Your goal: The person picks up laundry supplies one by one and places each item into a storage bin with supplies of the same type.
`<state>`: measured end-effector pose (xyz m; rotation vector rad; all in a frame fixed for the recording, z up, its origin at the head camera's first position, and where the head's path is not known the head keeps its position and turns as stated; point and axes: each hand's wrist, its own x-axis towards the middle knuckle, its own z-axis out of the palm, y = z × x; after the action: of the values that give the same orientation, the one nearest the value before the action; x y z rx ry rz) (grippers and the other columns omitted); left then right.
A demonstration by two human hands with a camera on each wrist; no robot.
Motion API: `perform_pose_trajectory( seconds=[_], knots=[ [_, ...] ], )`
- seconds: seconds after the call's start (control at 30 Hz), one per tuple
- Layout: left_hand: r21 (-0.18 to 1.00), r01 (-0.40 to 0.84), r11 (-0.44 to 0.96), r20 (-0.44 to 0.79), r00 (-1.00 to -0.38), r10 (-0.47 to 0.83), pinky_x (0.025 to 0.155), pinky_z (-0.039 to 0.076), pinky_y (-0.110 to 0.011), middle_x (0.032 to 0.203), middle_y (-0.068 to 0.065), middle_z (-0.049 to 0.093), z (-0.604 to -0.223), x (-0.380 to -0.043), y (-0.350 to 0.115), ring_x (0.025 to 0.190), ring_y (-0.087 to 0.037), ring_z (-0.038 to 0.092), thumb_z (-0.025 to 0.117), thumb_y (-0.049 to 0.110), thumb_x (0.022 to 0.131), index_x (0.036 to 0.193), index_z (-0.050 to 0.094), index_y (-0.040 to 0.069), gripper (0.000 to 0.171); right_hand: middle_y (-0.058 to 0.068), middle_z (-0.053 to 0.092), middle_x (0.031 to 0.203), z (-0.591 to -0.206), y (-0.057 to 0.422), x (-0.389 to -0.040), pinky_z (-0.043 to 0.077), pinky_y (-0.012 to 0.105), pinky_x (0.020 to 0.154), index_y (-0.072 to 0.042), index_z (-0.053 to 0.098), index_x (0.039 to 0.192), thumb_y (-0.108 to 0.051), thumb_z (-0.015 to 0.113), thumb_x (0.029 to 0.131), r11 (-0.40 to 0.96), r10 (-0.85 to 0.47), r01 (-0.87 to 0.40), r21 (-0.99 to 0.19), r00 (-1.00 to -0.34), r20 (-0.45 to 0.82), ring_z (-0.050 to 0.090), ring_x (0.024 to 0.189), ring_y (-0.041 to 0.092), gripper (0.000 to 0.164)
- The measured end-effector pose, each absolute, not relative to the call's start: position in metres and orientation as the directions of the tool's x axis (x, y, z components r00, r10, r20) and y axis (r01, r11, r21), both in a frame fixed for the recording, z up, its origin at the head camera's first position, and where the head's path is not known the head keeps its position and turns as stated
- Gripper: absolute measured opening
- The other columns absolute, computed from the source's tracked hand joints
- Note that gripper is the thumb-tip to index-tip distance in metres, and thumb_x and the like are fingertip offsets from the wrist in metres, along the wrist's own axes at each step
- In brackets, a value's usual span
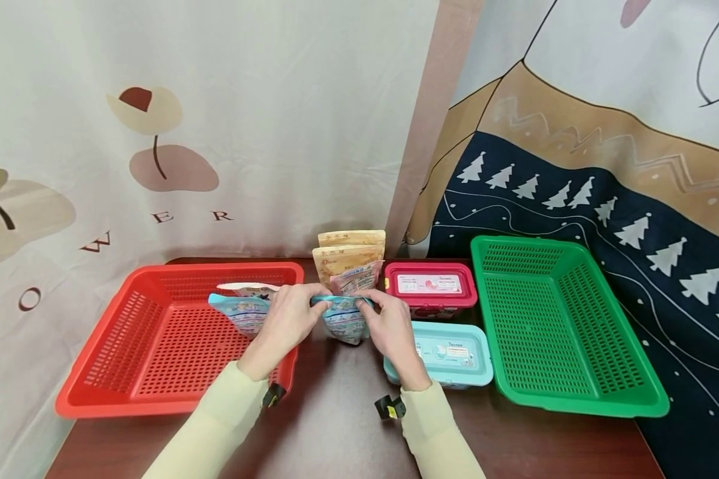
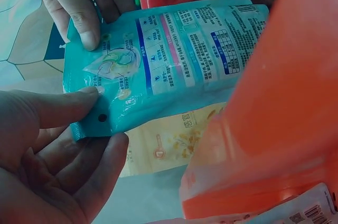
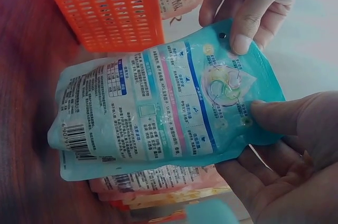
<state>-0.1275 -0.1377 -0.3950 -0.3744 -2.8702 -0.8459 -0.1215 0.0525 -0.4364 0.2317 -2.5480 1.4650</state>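
A teal-blue stand-up pouch (image 1: 343, 324), printed with what look like laundry capsules, stands upright over the table between both hands. My left hand (image 1: 284, 320) pinches its left top corner between thumb and fingers. At the opposite top corner, my right hand (image 1: 391, 327) grips it the same way. The right wrist view shows the pouch's printed back (image 3: 142, 110) with its barcode. Right behind it stand a pink pouch (image 1: 359, 278) and yellow pouches (image 1: 349, 258) in a row. Another blue pouch (image 1: 239, 313) leans in the red basket beside my left hand.
The red basket (image 1: 104, 399) is at the left, also holding a pale pouch (image 1: 248, 287). Right of the pouches sit a pink-lidded box (image 1: 429, 284) and a light blue box (image 1: 446, 352). A green basket (image 1: 539, 313) stands further right. Curtains hang behind the table.
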Motion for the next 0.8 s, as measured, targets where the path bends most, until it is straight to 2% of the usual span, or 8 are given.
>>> perform_pose_trajectory(
  seconds=[0.23,0.53,0.8],
  knots=[
    [0.528,0.281,0.802,0.207,-0.958,0.199,0.056,0.033,-0.032,0.072,0.001,0.069,-0.3938,-0.1263,-0.1386,0.059,-0.017,0.043,0.08,0.011,0.09,0.095,0.08,0.01,0.006,0.003,0.078,0.106,-0.4334,0.0528,-0.1192,0.055,0.039,0.076,-0.015,0.082,0.106,-0.011,0.073,0.097,0.485,-0.047,-0.258,-0.836,-0.962,0.27,0.071,0.095,0.019,0.013],
    [0.546,0.283,0.788,0.215,-0.957,0.195,0.054,0.031,-0.032,0.068,0.003,0.066,-0.3923,-0.1254,-0.1397,0.056,-0.015,0.038,0.08,0.011,0.09,0.095,0.08,0.01,0.005,0.004,0.078,0.106,-0.4325,0.0543,-0.1168,0.057,0.039,0.076,-0.012,0.081,0.106,-0.012,0.072,0.097,0.469,-0.054,-0.291,-0.834,-0.952,0.302,0.072,0.094,0.018,0.013],
    [0.557,0.276,0.783,0.215,-0.959,0.185,0.055,0.032,-0.032,0.073,0.0,0.071,-0.388,-0.12,-0.1398,0.055,-0.015,0.038,0.08,0.012,0.091,0.097,0.081,0.009,0.006,0.002,0.078,0.105,-0.4289,0.0546,-0.114,0.054,0.033,0.071,-0.013,0.081,0.107,-0.013,0.073,0.097,0.471,-0.059,-0.289,-0.834,-0.953,0.297,0.068,0.086,0.014,0.013]
  ],
)
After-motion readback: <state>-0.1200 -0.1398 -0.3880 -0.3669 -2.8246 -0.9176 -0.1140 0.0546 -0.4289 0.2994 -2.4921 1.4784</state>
